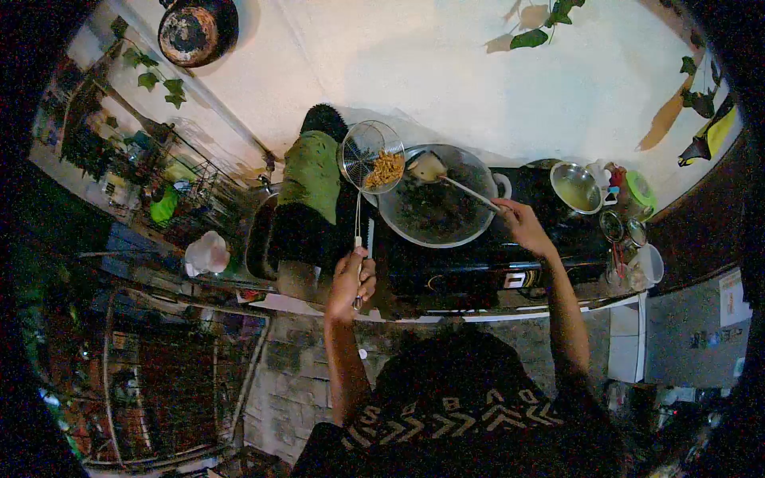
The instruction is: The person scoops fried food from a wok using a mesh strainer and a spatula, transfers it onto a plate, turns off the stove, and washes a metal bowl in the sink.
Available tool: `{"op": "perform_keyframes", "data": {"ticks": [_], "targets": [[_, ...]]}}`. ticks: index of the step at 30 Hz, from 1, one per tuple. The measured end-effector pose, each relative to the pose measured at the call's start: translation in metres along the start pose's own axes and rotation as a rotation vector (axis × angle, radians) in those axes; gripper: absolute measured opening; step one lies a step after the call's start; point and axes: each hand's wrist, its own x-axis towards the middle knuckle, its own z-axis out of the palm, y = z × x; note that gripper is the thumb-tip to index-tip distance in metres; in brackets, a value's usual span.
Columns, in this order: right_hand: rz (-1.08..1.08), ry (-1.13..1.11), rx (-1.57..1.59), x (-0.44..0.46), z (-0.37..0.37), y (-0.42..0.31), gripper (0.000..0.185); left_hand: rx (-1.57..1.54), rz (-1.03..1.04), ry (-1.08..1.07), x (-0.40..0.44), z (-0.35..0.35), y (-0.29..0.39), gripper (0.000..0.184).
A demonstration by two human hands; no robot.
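Note:
My left hand (351, 279) is closed round the handle of a wire strainer (372, 158). Small golden-brown pieces (386, 169) lie in the strainer's basket, at the left rim of a large pan (438, 233). In my right hand (522, 226) is the long handle of a spatula (429, 168), whose pale head is over the upper left part of the pan. Dark liquid or oil seems to fill the pan; its contents are too dim to make out. The pan stands on a black stove (470, 279).
A metal bowl (576, 189) stands right of the pan, near a green-rimmed container (640, 191) and a clear plastic cup (649, 264). A green cloth-like item (309, 177) is at the left, beside a sink (261, 235). A white container (208, 254) sits farther left.

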Motion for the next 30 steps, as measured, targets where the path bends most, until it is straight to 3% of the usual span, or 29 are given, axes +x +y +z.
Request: {"op": "perform_keyframes", "data": {"ticks": [11,13,17,19,23,25,27,30], "targets": [[0.016,0.002,-0.218,-0.038,-0.067,-0.067,0.036,-0.048,-0.053,-0.123,0.024,0.015,-0.021,0.021],[-0.231,0.092,-0.267,-0.039,-0.064,-0.07,0.032,-0.036,-0.065,-0.117,0.024,0.022,-0.023,0.022],[-0.323,0.113,-0.482,-0.042,-0.038,-0.089,0.037,-0.027,-0.096,-0.095,0.024,0.032,-0.026,0.023],[-0.206,0.123,-0.758,-0.05,-0.025,-0.102,0.047,-0.068,-0.104,-0.221,0.032,0.027,-0.036,0.023],[-0.219,0.228,-0.607,-0.051,-0.022,-0.097,0.049,-0.098,-0.12,-0.27,0.036,0.02,-0.044,0.023],[-0.223,0.245,-0.617,-0.052,-0.029,-0.092,0.046,-0.033,-0.116,-0.132,0.03,0.023,-0.04,0.023],[-0.225,0.263,-0.624,-0.054,-0.036,-0.082,0.043,-0.059,-0.102,-0.169,0.032,0.015,-0.042,0.023],[0.152,0.187,-0.383,-0.057,-0.04,-0.072,0.031,-0.055,-0.084,-0.165,0.031,0.004,-0.039,0.024]]}}
